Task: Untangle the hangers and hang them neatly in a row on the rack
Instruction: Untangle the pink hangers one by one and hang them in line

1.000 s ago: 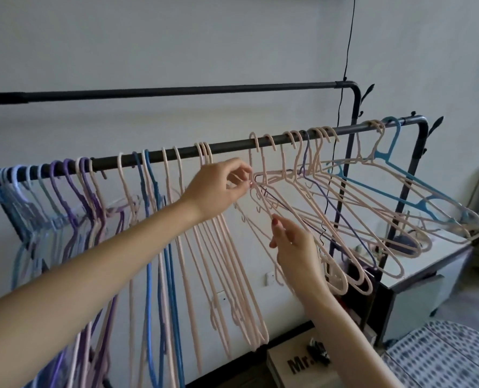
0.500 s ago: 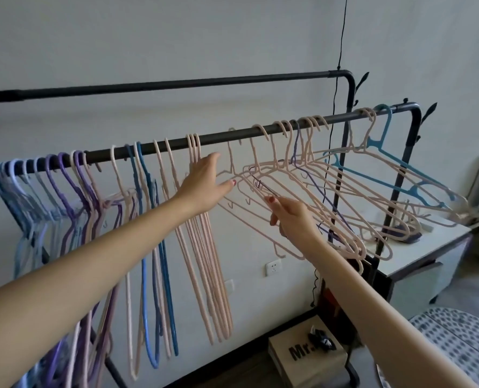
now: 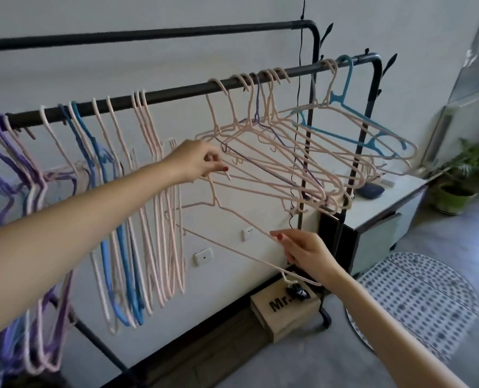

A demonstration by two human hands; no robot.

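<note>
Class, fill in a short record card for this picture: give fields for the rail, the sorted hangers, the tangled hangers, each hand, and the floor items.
rail: black front bar, hangers hooked along it
sorted hangers: pink and blue ones hanging straight down, left of the hands
tangled hangers: pink cluster splayed sideways, with a blue hanger at the far right end
left hand: grip closed on the hook of a freed pink hanger
right hand: grip closed on that hanger's shoulder
floor items: cardboard box, dotted mat, potted plant
</note>
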